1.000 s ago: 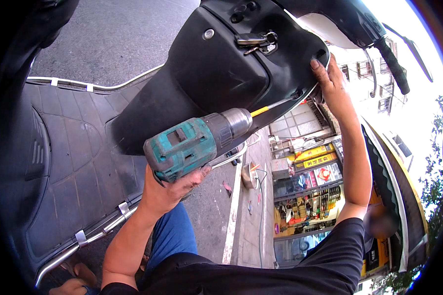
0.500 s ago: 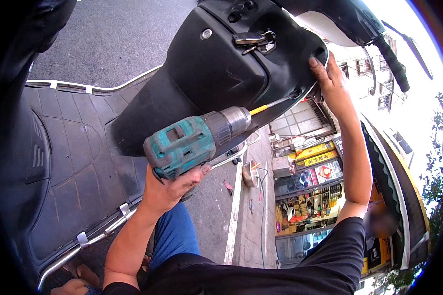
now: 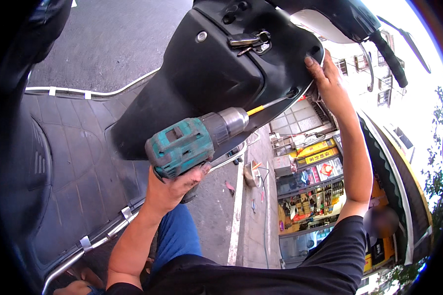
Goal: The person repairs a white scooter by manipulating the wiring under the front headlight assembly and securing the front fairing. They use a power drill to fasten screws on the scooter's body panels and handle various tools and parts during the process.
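My left hand [image 3: 174, 189] is wrapped round the grip of a worn green and black cordless drill [image 3: 182, 146]. From its chuck runs a long screwdriver bit [image 3: 263, 105], with a yellow sleeve and a metal shank. The bit's tip reaches a recessed hole near the right edge of the scooter's black front panel [image 3: 209, 64]; any screw in there is hidden. Just above that spot, my right hand [image 3: 330, 83] grips the panel's right edge, thumb on the face and fingers behind. Keys [image 3: 248, 42] hang at the ignition on the panel.
The scooter's ribbed footboard [image 3: 79, 152] lies to the left, edged by a chrome rail [image 3: 103, 238]. A black handlebar grip [image 3: 391, 59] and brake lever stick out at upper right. On the pavement stands a round metal container [image 3: 251, 173], with a shop front [image 3: 312, 196] beyond.
The view has shifted slightly, so the panel sits a little further left. Both hands keep their holds, and the bit's tip stays at the same hole.
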A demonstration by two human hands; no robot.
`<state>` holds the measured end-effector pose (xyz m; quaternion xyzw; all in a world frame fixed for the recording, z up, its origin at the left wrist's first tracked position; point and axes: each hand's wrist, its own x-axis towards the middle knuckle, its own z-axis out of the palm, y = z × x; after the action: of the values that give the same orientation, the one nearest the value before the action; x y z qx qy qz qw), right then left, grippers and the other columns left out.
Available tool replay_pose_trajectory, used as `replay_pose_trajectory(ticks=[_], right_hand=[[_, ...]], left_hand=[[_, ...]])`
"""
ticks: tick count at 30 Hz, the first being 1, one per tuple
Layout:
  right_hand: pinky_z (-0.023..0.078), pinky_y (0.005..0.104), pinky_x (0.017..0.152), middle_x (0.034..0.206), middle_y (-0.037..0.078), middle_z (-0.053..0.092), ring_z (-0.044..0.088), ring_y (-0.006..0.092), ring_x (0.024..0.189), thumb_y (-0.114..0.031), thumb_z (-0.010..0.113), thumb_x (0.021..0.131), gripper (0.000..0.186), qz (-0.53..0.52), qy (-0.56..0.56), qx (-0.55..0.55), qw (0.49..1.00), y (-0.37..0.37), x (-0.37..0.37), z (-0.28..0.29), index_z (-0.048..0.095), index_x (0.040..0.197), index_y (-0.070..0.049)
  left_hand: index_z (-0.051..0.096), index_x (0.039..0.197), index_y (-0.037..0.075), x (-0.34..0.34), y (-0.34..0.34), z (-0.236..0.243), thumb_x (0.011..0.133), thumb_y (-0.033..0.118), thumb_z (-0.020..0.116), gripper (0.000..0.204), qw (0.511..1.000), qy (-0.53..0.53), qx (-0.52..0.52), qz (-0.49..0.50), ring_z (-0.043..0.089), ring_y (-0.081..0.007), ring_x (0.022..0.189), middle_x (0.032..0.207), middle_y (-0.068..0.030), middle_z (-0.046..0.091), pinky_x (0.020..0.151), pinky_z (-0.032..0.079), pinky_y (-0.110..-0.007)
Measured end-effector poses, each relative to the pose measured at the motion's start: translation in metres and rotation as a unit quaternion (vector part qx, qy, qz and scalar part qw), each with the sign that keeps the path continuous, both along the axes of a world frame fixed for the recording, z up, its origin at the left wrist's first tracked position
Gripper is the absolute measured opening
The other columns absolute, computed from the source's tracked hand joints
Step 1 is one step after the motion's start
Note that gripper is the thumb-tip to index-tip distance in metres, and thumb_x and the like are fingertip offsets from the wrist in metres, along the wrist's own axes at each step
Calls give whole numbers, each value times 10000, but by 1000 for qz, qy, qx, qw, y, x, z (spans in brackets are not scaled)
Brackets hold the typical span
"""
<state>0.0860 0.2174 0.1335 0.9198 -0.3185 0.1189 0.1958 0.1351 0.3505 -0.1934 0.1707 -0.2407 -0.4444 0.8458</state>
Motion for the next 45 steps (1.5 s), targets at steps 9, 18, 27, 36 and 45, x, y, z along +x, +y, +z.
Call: replay_pose_trajectory(ticks=[9,18,27,36,45], right_hand=[[452,420,888,1075,353,580,606,409,1006,-557,587,833,871,19,-12,-76,997,-20,-14,-3,352,1331,118],[528,437,658,672,186,639,664,368,706,-680,528,796,727,120,-232,-175,949,-35,-29,-51,530,1161,-51],[466,464,806,975,214,566,554,374,899,-265,752,656,618,405,-358,92,836,40,-70,-161,549,1184,-14],[493,338,750,800,126,659,557,97,785,-107,693,743,289,428,-410,596,542,103,-72,-228,616,982,38],[530,307,724,1065,134,634,634,176,834,17,652,750,512,189,-279,757,560,87,-150,-301,495,1237,6]], left_hand=[[590,1073,-18,-5,5,17,784,91,679,321,999,18,42,-8,619,-189,730,952,-132,649,661,509,-302],[517,1183,-8,27,34,0,795,145,653,438,995,95,1,8,607,-252,775,1061,-167,591,690,519,-351],[423,1291,-11,-11,104,93,927,190,556,437,967,-67,17,244,589,-239,992,1229,-122,555,912,482,-379],[366,1393,-24,-50,151,142,645,269,740,886,805,-478,280,213,521,-273,1162,1307,-159,501,998,395,-374],[625,1104,-26,113,378,68,906,145,578,266,574,-400,494,516,617,-171,908,973,-101,666,843,473,-283]])
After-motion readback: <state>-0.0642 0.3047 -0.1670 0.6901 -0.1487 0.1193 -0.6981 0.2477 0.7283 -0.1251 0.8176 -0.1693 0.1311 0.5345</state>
